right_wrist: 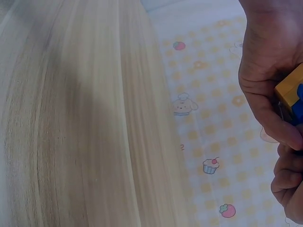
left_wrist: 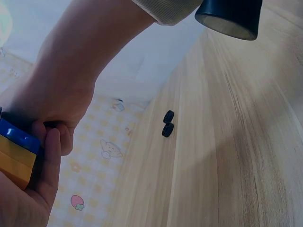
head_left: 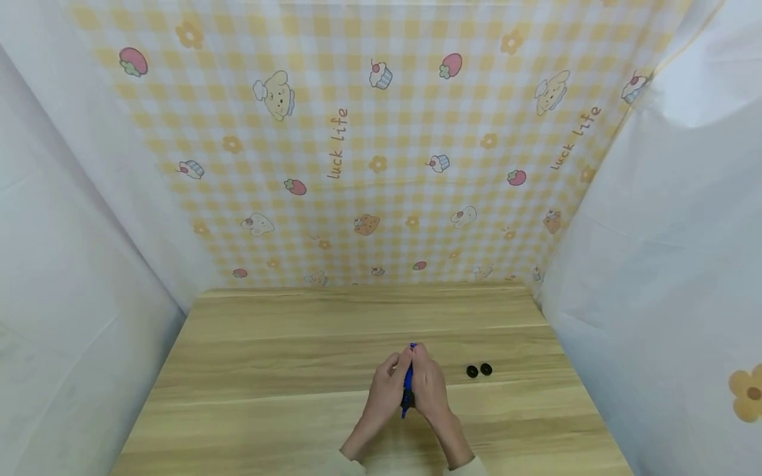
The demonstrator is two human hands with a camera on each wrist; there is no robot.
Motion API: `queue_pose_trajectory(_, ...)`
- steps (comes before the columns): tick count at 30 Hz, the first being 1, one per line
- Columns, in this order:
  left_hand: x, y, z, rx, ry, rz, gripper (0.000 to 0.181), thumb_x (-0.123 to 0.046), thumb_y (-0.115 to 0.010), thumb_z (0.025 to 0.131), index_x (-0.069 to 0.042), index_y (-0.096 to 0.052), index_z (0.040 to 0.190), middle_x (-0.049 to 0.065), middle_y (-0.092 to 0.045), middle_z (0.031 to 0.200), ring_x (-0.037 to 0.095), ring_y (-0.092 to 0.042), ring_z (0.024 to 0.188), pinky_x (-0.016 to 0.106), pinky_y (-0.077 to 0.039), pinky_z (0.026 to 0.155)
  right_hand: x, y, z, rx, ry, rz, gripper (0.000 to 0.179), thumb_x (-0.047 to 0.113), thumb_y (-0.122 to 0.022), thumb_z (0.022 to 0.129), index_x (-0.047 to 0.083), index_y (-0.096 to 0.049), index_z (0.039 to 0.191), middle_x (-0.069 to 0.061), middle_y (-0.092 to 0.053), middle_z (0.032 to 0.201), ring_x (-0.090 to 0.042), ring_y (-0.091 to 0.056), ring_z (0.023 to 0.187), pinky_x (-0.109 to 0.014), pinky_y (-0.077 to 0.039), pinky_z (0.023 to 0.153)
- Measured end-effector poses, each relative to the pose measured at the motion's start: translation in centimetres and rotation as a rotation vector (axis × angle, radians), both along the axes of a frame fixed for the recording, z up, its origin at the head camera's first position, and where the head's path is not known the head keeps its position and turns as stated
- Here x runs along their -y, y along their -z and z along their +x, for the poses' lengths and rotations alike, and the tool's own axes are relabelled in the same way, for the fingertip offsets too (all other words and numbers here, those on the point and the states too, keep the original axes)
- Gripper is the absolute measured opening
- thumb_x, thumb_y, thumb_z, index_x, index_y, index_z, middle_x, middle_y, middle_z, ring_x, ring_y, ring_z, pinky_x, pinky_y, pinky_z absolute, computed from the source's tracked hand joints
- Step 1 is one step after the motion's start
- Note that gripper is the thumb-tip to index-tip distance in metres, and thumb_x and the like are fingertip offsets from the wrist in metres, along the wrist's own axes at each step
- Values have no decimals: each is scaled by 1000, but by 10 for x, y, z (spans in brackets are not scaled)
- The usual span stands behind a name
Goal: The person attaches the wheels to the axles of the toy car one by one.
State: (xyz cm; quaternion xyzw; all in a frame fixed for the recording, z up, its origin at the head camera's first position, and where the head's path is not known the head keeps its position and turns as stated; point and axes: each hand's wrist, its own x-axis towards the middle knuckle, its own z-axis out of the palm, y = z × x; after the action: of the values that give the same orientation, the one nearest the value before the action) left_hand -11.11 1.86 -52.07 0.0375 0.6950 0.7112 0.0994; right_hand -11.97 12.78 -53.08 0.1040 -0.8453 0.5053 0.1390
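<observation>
Both hands meet over the front middle of the table, holding one small toy between them. The left hand (head_left: 385, 387) grips it from the left and the right hand (head_left: 431, 387) from the right, with the thumbs close together at its far end. Seen from above, the blue and yellow toy (head_left: 408, 379) shows a narrow blue strip and a black part nearer the person. The left wrist view shows its yellow block (left_wrist: 15, 161) beside a glossy blue part (left_wrist: 20, 135). Fingers hide most of its shape. Two black toy wheels (head_left: 479, 370) lie to the right of the hands.
The wood-grain table (head_left: 268, 370) ends at a yellow checked cloth (head_left: 381, 198) behind. White sheets (head_left: 643, 264) hang at both sides. A dark cylindrical object (left_wrist: 229, 19) shows near the sleeve in the left wrist view.
</observation>
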Motion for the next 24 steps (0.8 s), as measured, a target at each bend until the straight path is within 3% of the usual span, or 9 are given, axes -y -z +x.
queue_pose_trajectory(8,0,4,3,18,17,3,51,-51,-42,104,-5,-54,87,-1,-46,58,6,-48,46,16,-35,43,-2,3,3,-7,-4,-3,37,11,-25,110,14,-45,80,14,-34,59,4,-26,45,-19,-28,39)
queue_pose_trajectory(15,1,7,6,27,54,38,51,-52,-39,105,-6,-55,90,6,-57,62,16,-63,50,22,-49,46,-5,5,6,-19,0,43,36,9,-28,109,15,-50,81,16,-35,58,5,-27,43,-16,-27,38)
queue_pose_trajectory(24,2,8,7,40,93,103,52,-51,-38,106,-4,-59,99,3,-65,69,16,-65,53,38,-58,53,-8,6,7,95,19,17,36,21,-30,111,16,-53,85,9,-44,61,-1,-38,46,-22,-34,42)
